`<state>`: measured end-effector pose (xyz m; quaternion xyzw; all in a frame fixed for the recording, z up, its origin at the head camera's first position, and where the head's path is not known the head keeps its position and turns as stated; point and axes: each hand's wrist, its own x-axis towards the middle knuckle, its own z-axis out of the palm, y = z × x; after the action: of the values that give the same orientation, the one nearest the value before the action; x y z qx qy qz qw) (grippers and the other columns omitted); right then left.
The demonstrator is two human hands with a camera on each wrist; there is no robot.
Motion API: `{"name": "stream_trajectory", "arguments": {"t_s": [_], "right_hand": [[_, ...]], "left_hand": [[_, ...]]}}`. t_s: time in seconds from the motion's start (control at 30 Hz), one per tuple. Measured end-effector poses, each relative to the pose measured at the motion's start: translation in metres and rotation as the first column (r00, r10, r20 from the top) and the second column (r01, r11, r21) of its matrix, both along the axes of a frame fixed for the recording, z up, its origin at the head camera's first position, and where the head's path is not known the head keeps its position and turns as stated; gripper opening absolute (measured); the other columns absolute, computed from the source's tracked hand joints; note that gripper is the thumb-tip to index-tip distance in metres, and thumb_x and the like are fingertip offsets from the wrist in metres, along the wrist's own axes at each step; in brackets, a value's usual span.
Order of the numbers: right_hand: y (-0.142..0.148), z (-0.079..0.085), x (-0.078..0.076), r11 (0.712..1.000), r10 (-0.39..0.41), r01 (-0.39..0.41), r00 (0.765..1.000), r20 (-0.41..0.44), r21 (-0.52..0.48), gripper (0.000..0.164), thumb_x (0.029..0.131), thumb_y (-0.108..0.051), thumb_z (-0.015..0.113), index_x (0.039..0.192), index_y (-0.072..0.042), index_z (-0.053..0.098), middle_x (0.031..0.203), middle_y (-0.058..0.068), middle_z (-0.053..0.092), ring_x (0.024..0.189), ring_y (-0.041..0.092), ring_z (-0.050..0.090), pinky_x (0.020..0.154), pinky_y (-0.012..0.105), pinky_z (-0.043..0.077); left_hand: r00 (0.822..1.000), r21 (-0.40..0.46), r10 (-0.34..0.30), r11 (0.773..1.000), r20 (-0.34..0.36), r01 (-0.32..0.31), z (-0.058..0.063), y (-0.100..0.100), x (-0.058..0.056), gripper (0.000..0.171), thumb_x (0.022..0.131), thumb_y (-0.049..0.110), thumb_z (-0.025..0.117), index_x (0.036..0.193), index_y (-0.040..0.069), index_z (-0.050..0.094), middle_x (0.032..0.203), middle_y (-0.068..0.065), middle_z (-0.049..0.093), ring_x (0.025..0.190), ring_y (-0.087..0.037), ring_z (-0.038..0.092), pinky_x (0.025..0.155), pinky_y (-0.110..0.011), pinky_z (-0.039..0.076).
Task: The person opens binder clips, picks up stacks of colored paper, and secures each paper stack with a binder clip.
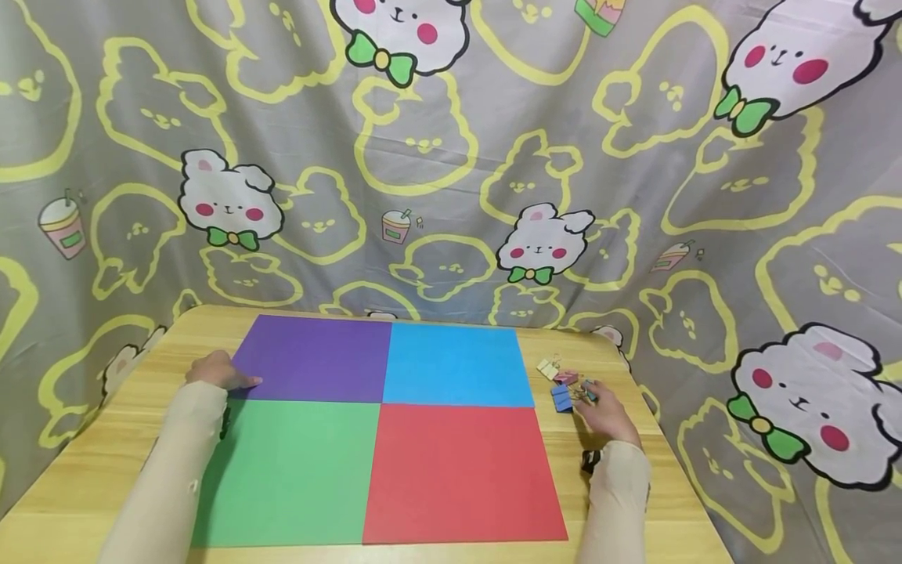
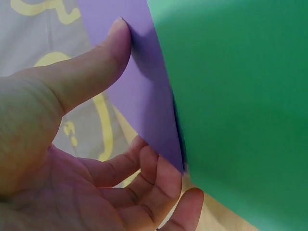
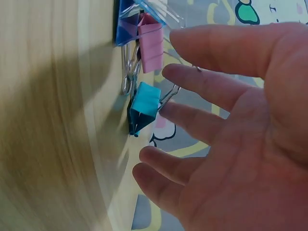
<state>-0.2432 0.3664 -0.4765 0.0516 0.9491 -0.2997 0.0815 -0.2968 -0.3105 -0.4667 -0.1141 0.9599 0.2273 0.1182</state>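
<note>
Hold purple sheet [image 1: 317, 356], left of blue sheet [image 1: 458, 364], softly by the corner pinched in left hand [image 1: 214, 370]; don't crease it. Right of blue sheet, with right hand [image 1: 609, 415] spread loosely, gripping nothing, pinch just one of the clips [image 3: 152, 48], perhaps teal clip [image 3: 147, 98].

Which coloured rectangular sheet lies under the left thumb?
The purple rectangular sheet, back left; the green sheet, blue sheet and red sheet lie clear of that thumb.
</note>
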Motion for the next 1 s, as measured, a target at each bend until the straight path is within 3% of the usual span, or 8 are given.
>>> {"name": "stream_trajectory", "arguments": {"t_s": [0.17, 0.33, 0.53, 0.73, 0.87, 1.0], "right_hand": [[-0.002, 0.002, -0.002, 0.999, -0.016, 0.016, 1.000, 0.007, -0.029, 0.062, 0.106, -0.024, 0.053, 0.156, 0.008, 0.035, 0.163, 0.042, 0.009, 0.148, 0.066, 0.013, 0.121, 0.075, 0.022], [-0.004, 0.004, -0.003, 0.999, -0.031, 0.031, 1.000, 0.005, -0.030, 0.063, 0.107, -0.029, 0.051, 0.155, 0.009, 0.035, 0.164, 0.042, 0.007, 0.149, 0.065, 0.013, 0.121, 0.075, 0.022], [-0.010, 0.007, -0.004, 0.996, -0.082, 0.080, 0.996, -0.037, -0.047, 0.063, 0.109, -0.037, 0.048, 0.152, 0.008, 0.041, 0.167, 0.038, 0.006, 0.150, 0.064, 0.012, 0.120, 0.075, 0.023], [-0.018, 0.007, -0.007, 0.988, -0.141, 0.133, 0.983, -0.118, -0.074, 0.055, 0.108, -0.033, 0.050, 0.145, 0.009, 0.050, 0.167, 0.037, 0.011, 0.149, 0.067, 0.010, 0.120, 0.077, 0.022], [-0.022, 0.009, -0.012, 0.984, -0.161, 0.149, 0.976, -0.144, -0.093, 0.054, 0.108, -0.033, 0.050, 0.144, 0.008, 0.052, 0.163, 0.036, 0.027, 0.146, 0.061, 0.028, 0.114, 0.072, 0.036], [-0.023, 0.013, -0.018, 0.984, -0.161, 0.151, 0.982, -0.103, -0.096, 0.060, 0.108, -0.037, 0.048, 0.149, 0.007, 0.045, 0.150, 0.035, 0.048, 0.130, 0.053, 0.053, 0.100, 0.062, 0.051]], "left_hand": [[1.000, -0.018, -0.001, 1.000, 0.008, 0.001, -0.003, -0.003, -0.003, 0.072, 0.087, 0.040, 0.079, 0.114, -0.021, 0.052, 0.115, -0.049, 0.051, 0.109, -0.063, 0.049, 0.092, -0.067, 0.047], [0.999, -0.002, -0.039, 0.999, -0.022, 0.039, 0.002, -0.003, 0.000, 0.073, 0.087, 0.038, 0.080, 0.114, -0.024, 0.052, 0.118, -0.047, 0.056, 0.108, -0.062, 0.056, 0.089, -0.064, 0.053], [0.998, 0.056, -0.049, 0.997, -0.025, 0.051, 0.004, -0.001, 0.002, 0.075, 0.088, 0.034, 0.080, 0.117, -0.027, 0.049, 0.120, -0.049, 0.053, 0.109, -0.062, 0.056, 0.090, -0.062, 0.055], [0.999, 0.115, -0.039, 0.993, 0.005, 0.039, -0.003, -0.006, -0.001, 0.087, 0.089, 0.035, 0.079, 0.129, -0.030, 0.038, 0.129, -0.052, 0.046, 0.117, -0.064, 0.051, 0.095, -0.064, 0.053], [0.999, 0.131, -0.052, 0.990, 0.007, 0.051, -0.004, -0.010, -0.002, 0.089, 0.088, 0.037, 0.080, 0.128, -0.031, 0.037, 0.128, -0.052, 0.045, 0.116, -0.064, 0.051, 0.095, -0.064, 0.053], [0.997, 0.136, -0.073, 0.988, -0.001, 0.073, -0.004, -0.016, -0.002, 0.086, 0.087, 0.037, 0.079, 0.125, -0.029, 0.039, 0.123, -0.050, 0.049, 0.112, -0.062, 0.054, 0.093, -0.063, 0.053]]}}
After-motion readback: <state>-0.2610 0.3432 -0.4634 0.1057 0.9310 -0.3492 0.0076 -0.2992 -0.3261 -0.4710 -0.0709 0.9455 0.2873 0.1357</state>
